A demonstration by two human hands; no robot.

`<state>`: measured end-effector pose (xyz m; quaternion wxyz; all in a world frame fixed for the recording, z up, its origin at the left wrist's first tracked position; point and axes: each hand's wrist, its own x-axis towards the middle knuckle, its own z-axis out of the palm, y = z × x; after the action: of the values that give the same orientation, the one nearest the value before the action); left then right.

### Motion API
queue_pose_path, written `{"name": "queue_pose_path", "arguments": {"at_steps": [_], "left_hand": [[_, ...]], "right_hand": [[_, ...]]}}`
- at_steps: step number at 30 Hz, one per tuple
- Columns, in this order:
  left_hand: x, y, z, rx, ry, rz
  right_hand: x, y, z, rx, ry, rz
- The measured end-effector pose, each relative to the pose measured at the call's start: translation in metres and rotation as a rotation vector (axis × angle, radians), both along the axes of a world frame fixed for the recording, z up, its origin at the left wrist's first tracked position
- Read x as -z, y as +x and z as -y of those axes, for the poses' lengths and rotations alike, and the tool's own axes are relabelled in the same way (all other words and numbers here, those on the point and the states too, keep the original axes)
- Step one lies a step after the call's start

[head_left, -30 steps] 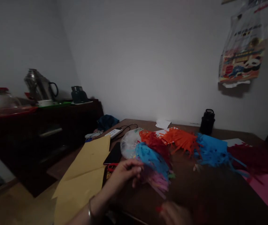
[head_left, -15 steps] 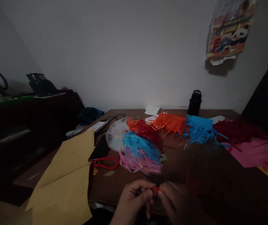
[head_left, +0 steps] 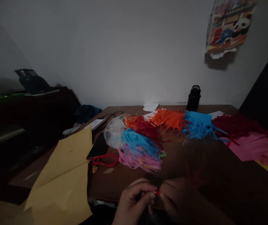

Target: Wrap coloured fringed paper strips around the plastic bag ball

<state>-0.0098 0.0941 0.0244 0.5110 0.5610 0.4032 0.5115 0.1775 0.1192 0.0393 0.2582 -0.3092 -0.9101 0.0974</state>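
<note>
Both my hands meet at the near edge of the wooden table (head_left: 195, 162). My left hand (head_left: 134, 200) and my right hand (head_left: 178, 200) pinch a thin red paper strip (head_left: 157, 192) between their fingertips; a dim red length of it rises toward the right. Just beyond my hands lie bundles of cut paper fringe: pink (head_left: 138, 161), blue (head_left: 140, 143), dark red (head_left: 145, 126), orange (head_left: 169, 118) and a second blue one (head_left: 198, 125).
A yellow-brown envelope (head_left: 63, 178) hangs over the table's left edge. A black phone (head_left: 97, 146), a red lanyard (head_left: 105, 161), a clear plastic bag (head_left: 112, 134), a white power strip (head_left: 95, 124) and a black bottle (head_left: 193, 97) stand around. Pink paper sheets (head_left: 253, 147) lie right.
My left hand left the fringe bundles and came back to the near edge, joining my right hand on the red strip. The view swung right and settled.
</note>
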Motion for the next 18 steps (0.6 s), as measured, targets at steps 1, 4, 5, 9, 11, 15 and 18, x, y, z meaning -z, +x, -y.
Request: {"name": "queue_pose_path", "arguments": {"at_steps": [1,4,5,9,11,15,18], "left_hand": [[0.0,0.0,0.0,-0.006,0.015,-0.017],[-0.001,-0.002,0.0,-0.013,0.085,-0.103],[-0.001,-0.003,0.0,-0.011,0.102,-0.14],[0.002,-0.005,0.001,-0.014,0.128,-0.242],[0.004,-0.005,0.002,-0.021,0.141,-0.252],[0.006,-0.005,0.003,-0.022,0.159,-0.247],[0.004,-0.006,0.003,0.015,0.145,-0.242]], "right_hand": [[0.001,0.0,0.0,-0.003,0.006,0.006],[0.004,-0.002,-0.001,-0.029,0.065,0.02],[0.005,-0.002,-0.001,-0.043,0.106,0.036],[0.003,-0.003,-0.002,-0.104,0.225,0.162],[-0.002,-0.002,-0.003,-0.132,0.192,0.215],[-0.012,0.003,-0.004,-0.225,0.071,0.278],[-0.014,0.005,-0.004,-0.241,0.085,0.299]]}}
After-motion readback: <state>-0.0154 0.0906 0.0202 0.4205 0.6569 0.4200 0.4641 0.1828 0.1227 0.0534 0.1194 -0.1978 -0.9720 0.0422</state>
